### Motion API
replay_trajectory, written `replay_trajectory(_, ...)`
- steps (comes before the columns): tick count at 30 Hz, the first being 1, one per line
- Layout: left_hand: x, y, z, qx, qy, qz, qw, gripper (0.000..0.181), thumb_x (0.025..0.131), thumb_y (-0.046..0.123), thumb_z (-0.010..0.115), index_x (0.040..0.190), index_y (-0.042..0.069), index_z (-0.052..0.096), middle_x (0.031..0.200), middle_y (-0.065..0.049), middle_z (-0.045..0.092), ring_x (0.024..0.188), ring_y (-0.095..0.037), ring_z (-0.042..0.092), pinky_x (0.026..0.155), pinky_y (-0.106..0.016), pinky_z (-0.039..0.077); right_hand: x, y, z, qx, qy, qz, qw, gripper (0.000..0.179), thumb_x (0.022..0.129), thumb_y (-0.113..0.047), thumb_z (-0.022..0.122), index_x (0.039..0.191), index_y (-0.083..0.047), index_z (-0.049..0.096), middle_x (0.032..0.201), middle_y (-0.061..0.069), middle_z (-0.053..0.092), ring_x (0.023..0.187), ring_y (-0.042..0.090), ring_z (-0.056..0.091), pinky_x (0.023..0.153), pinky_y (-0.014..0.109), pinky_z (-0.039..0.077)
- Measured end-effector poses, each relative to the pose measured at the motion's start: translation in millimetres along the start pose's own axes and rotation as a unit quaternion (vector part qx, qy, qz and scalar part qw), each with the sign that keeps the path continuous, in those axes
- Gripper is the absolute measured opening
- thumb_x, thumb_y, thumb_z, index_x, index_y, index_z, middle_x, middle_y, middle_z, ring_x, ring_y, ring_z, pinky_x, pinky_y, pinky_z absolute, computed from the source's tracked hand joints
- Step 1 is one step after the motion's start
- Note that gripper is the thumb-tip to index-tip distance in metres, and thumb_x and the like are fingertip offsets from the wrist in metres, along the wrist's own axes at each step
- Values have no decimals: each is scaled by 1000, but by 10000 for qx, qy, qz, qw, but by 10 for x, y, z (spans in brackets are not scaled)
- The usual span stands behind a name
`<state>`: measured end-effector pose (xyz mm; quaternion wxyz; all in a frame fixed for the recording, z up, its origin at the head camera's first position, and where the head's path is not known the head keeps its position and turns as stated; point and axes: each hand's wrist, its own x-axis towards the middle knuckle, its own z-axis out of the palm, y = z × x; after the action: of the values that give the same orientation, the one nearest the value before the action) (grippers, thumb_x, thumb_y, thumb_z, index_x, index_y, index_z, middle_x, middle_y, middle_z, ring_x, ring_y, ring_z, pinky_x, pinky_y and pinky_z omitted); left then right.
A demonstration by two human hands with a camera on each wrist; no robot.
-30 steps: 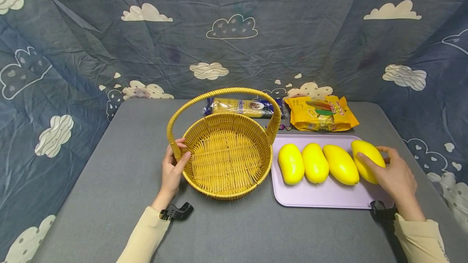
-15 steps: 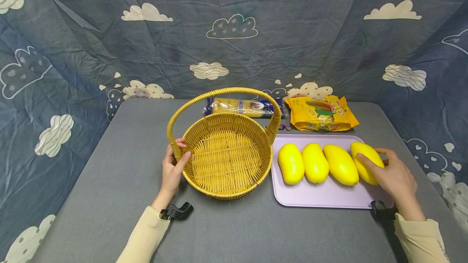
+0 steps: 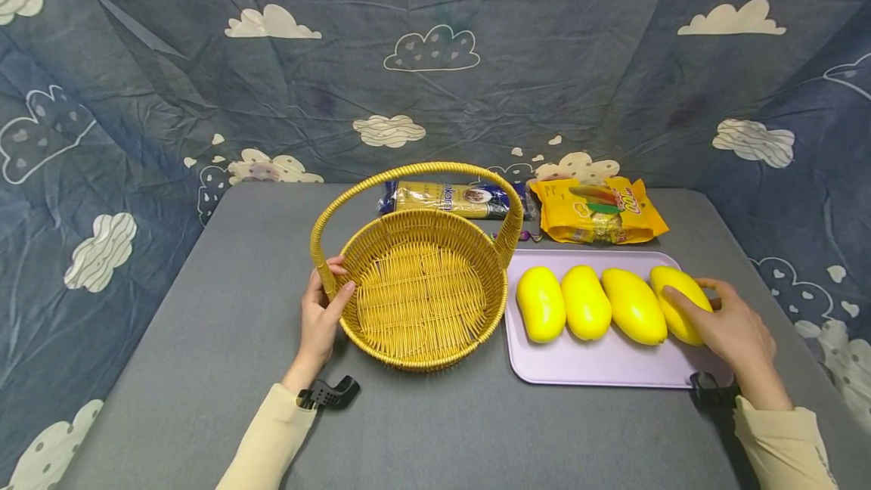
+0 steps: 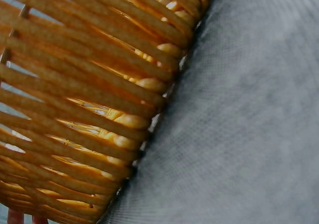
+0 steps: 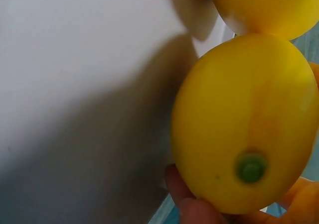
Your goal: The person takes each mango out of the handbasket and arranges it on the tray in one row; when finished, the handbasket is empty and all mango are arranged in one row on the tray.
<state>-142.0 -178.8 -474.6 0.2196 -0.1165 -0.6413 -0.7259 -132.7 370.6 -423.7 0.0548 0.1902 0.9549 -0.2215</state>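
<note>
1. Left hand (image 3: 321,314) sits at the basket's nine o'clock side, its grip closed round the rim of the woven yellow basket (image 3: 422,301) where the handle rises, thumb over the edge.
2. Right hand (image 3: 731,327) is over at three o'clock, its grip wrapped round the rightmost mango (image 3: 674,301), fingers over the top; the wrist view shows the mango's (image 5: 244,119) green stem end just above the fingertips.
3. That mango lies on the lilac tray (image 3: 599,365), touching the next of three more mangoes (image 3: 585,302) lined up in a row.
4. The tray sits just beside the basket on the grey desk (image 3: 204,324).
5. Further back, at twelve o'clock: a blue-and-yellow packet (image 3: 452,199) and a yellow snack bag (image 3: 599,210).
</note>
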Motion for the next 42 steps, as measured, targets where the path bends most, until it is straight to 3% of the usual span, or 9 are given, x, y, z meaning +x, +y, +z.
replay_trajectory(16, 4, 53, 8, 24, -60, -68, 10000, 21, 87, -16, 53, 107, -17, 46, 131, -30, 42, 127, -35, 37, 102, -32, 30, 16, 7, -10, -126, -164, 48, 9998, 95, 88, -68, 40, 143, 7, 22, 121, 40, 38, 99, 54, 43, 72, 60, 34)
replay_trajectory(26, -5, 30, 5, 58, -41, -15, 10000, 21, 89, -8, 57, 108, -13, 49, 132, -23, 45, 126, -29, 39, 101, -31, 31, 41, 58, -12, -123, -260, -132, 9995, 91, 92, -65, 34, 141, 10, 22, 124, 43, 33, 102, 57, 39, 74, 63, 35)
replay_trajectory(42, -5, 24, 4, 26, -57, -3, 10000, 22, 89, -10, 56, 108, -14, 48, 133, -27, 43, 127, -29, 38, 101, -30, 30, 9, 81, -47, -133, -182, -80, 9997, 90, 92, -65, 33, 140, 11, 25, 120, 41, 39, 101, 55, 43, 72, 61, 38)
